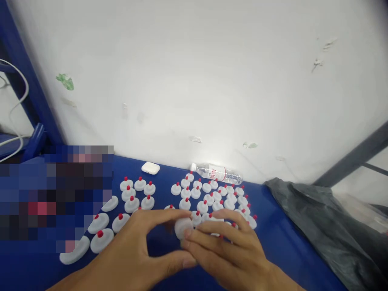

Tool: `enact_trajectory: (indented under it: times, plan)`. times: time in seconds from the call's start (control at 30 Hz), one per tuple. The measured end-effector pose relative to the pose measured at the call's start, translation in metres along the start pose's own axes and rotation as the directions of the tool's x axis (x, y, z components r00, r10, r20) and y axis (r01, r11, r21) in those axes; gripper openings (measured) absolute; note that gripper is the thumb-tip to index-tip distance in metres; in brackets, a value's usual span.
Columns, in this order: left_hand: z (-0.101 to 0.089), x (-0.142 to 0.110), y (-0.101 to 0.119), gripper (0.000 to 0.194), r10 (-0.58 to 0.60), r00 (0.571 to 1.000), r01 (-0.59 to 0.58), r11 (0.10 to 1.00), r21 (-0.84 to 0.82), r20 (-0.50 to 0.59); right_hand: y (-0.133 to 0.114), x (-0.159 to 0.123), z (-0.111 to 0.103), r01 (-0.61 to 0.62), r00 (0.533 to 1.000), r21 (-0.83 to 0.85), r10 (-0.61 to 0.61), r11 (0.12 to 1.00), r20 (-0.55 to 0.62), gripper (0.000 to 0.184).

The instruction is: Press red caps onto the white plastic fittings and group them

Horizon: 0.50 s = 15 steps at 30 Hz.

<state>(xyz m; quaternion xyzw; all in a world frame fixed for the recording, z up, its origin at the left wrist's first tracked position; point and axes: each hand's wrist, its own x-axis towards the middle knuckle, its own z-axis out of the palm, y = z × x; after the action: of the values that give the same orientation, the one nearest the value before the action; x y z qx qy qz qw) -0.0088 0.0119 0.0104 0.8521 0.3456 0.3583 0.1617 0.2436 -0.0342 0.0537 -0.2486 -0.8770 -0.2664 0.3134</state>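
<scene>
My left hand (133, 246) and my right hand (230, 250) meet low in the head view over a blue table (273, 238). Between their fingertips sits one white round cap (182, 227), pinched by the left forefinger and thumb and touched by the right fingers. Several white caps with red tips (212, 194) stand in rows just beyond the hands. Another group of white red-tipped caps (133, 194) lies to the left.
A clear water bottle (216, 173) lies on its side against the white wall (194, 81). A small white case (150, 168) rests near it. A dark plastic bag (318, 218) covers the table's right side. A blurred patch hides the left.
</scene>
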Motion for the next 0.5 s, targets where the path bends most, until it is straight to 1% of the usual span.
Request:
enact_trajectory:
  times: [0.03, 0.07, 0.1, 0.13, 0.2, 0.3, 0.4, 0.47, 0.5]
  plan:
    - [-0.002, 0.005, 0.002, 0.059, -0.077, 0.997, 0.073, 0.990, -0.123, -0.027, 0.004, 0.009, -0.001, -0.030, 0.999, 0.021, 0.031, 0.999, -0.019, 0.031]
    - [-0.003, 0.010, 0.004, 0.052, -0.138, 0.990, 0.128, 0.962, -0.242, -0.024, 0.006, 0.015, -0.002, -0.054, 0.998, 0.045, 0.056, 0.998, -0.037, 0.031]
    - [-0.004, 0.014, 0.006, 0.049, -0.171, 0.985, 0.160, 0.930, -0.332, -0.006, 0.007, 0.019, -0.001, -0.077, 0.995, 0.068, 0.080, 0.995, -0.056, 0.028]
    - [-0.004, 0.017, 0.007, 0.048, -0.179, 0.984, 0.173, 0.905, -0.389, 0.019, 0.008, 0.021, 0.001, -0.093, 0.993, 0.084, 0.099, 0.992, -0.070, 0.025]
    - [-0.001, 0.020, 0.010, 0.047, -0.182, 0.983, 0.178, 0.879, -0.443, 0.033, 0.006, 0.020, 0.005, -0.102, 0.992, 0.103, 0.109, 0.989, -0.067, 0.020]
    - [0.004, 0.018, 0.013, 0.043, -0.171, 0.985, 0.168, 0.849, -0.501, 0.040, 0.001, 0.018, 0.009, -0.112, 0.989, 0.143, 0.125, 0.983, -0.083, 0.021]
    - [0.006, 0.018, 0.015, 0.043, -0.156, 0.986, 0.159, 0.819, -0.552, 0.052, -0.003, 0.020, 0.008, -0.185, 0.970, 0.203, 0.211, 0.962, -0.118, 0.024]
    - [0.007, 0.018, 0.017, 0.042, -0.140, 0.988, 0.154, 0.798, -0.582, 0.070, -0.004, 0.022, 0.006, -0.246, 0.956, 0.230, 0.274, 0.941, -0.099, 0.023]
    - [0.007, 0.018, 0.017, 0.040, -0.125, 0.989, 0.147, 0.798, -0.585, 0.078, -0.005, 0.023, 0.005, -0.257, 0.954, 0.243, 0.285, 0.935, -0.091, 0.021]
